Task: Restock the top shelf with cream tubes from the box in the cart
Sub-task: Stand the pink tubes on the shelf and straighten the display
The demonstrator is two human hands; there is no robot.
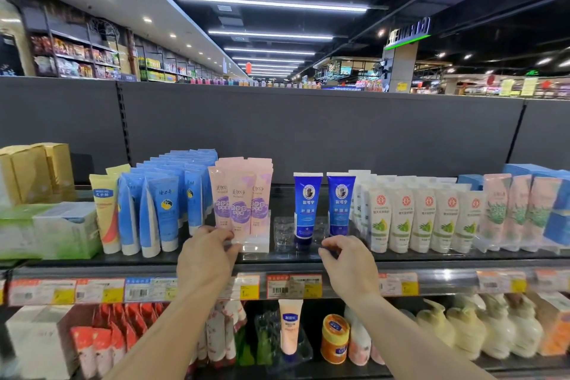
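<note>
Two dark blue cream tubes (307, 205) (340, 203) stand cap-down in a clear plastic tray (283, 231) at the middle of the top shelf (277, 257). My right hand (348, 265) has its fingers curled at the base of the right blue tube; the grip itself is hidden. A pack of pink cream tubes (240, 194) stands to the left of the blue ones, and my left hand (208, 259) pinches the clear holder under it at its lower left corner. Neither the cart nor the box is in view.
Light blue tubes (160, 207) and a yellow tube (106, 213) stand left of the pink ones, white tubes (422, 219) to the right. Boxes (46, 228) fill the shelf's far left. A price-tag rail (293, 285) runs along the shelf edge, with a lower shelf of products beneath.
</note>
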